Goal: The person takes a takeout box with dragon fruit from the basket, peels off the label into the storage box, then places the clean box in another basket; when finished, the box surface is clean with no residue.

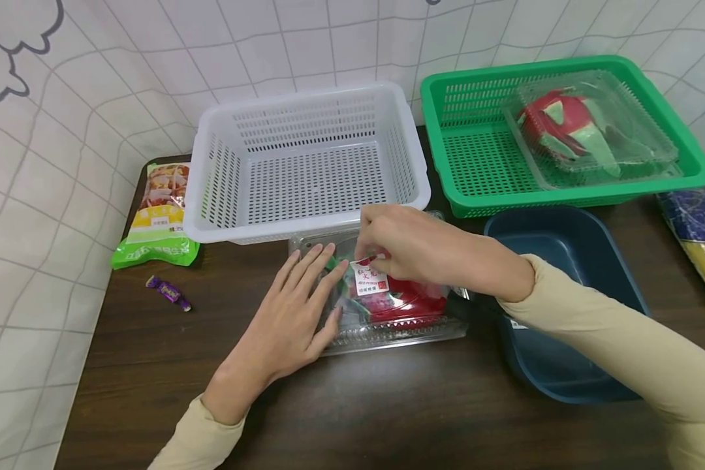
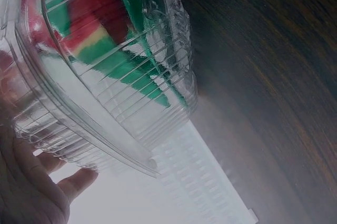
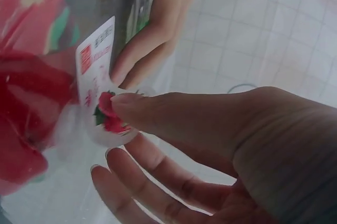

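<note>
White label (image 3: 93, 84): head, right wrist only

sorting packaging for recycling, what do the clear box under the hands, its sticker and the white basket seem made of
The clear box looks like thin, glossy plastic: see-through, ribbed, with bright highlights. The sticker, smooth, may be paper or film: its printed face curves. The white basket seems moulded plastic, slightly shiny, with slotted walls.

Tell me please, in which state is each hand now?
Left hand: open, spread fingers resting on the clear plastic clamshell.
Right hand: closed, thumb and finger pinching the dragon fruit label.
</note>
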`<state>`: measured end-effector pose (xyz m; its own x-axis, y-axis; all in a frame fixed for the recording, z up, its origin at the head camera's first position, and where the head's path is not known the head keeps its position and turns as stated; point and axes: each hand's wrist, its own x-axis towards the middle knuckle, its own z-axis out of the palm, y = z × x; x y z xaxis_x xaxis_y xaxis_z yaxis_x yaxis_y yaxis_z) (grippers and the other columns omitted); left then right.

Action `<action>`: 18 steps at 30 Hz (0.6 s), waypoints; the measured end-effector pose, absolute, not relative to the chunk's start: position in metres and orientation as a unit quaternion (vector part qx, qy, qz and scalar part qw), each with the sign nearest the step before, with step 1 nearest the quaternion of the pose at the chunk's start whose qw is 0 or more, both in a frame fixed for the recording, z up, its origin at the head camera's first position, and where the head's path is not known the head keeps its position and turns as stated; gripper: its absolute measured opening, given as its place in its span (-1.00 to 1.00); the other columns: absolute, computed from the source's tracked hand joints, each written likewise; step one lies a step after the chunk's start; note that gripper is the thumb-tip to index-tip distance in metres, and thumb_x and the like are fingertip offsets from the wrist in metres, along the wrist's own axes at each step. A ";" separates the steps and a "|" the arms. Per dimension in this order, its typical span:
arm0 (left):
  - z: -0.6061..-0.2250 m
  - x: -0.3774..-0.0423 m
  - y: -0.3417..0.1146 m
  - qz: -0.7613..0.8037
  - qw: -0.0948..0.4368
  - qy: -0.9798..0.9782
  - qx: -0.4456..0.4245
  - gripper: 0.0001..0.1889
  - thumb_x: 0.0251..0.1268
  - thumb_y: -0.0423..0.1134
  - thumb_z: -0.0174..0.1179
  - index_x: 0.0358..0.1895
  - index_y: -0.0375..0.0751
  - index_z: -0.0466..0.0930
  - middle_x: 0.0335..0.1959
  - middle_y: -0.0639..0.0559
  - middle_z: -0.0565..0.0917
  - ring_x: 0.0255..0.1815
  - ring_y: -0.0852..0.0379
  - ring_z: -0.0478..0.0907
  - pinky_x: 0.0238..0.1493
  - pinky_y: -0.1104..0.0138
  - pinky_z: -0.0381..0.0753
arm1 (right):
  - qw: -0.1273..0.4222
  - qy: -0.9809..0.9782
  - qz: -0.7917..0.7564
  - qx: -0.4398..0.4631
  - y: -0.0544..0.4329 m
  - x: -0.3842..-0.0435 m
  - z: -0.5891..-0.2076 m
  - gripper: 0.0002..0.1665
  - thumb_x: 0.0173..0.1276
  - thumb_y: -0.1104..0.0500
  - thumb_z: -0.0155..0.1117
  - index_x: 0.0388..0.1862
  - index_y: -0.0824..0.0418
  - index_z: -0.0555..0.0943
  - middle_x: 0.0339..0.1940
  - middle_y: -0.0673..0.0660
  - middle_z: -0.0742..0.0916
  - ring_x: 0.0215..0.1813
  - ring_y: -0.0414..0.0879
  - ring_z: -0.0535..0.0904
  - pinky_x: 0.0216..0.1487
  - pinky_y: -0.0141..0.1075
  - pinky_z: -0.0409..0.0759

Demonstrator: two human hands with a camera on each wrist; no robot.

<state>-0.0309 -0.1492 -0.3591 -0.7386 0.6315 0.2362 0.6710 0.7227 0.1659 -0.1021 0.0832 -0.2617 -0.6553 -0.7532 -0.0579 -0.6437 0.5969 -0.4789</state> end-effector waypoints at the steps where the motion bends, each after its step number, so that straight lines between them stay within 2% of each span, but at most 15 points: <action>1: -0.359 -0.031 -0.149 -0.121 0.080 -0.925 -0.351 -0.34 0.47 -0.02 0.02 0.52 -0.31 0.38 0.61 -0.31 0.26 0.64 -0.23 0.15 0.64 -0.10 0.03 | 0.130 0.883 -0.215 -0.396 0.083 -0.104 -0.263 -0.75 0.20 0.27 0.64 -0.13 0.28 0.85 -0.22 0.18 0.74 -0.25 -0.02 0.63 -0.18 -0.26 0.75; 11: -0.360 -0.030 -0.149 -0.122 0.083 -0.924 -0.354 -0.34 0.46 -0.03 0.03 0.53 -0.31 0.37 0.60 -0.31 0.27 0.64 -0.24 0.15 0.63 -0.12 0.03 | 0.142 0.863 -0.243 -0.419 0.082 -0.107 -0.266 -0.81 0.28 0.34 0.55 -0.11 0.26 0.83 -0.22 0.11 0.84 -0.20 -0.05 0.74 0.00 -0.18 0.77; 18: -0.360 -0.030 -0.149 -0.125 0.086 -0.923 -0.354 -0.34 0.46 -0.04 0.04 0.52 -0.31 0.37 0.61 -0.31 0.26 0.64 -0.24 0.14 0.63 -0.12 0.02 | 0.130 0.860 -0.259 -0.420 0.086 -0.098 -0.265 -0.79 0.27 0.30 0.57 -0.10 0.27 0.83 -0.19 0.12 0.84 -0.13 -0.03 0.78 0.04 -0.16 0.76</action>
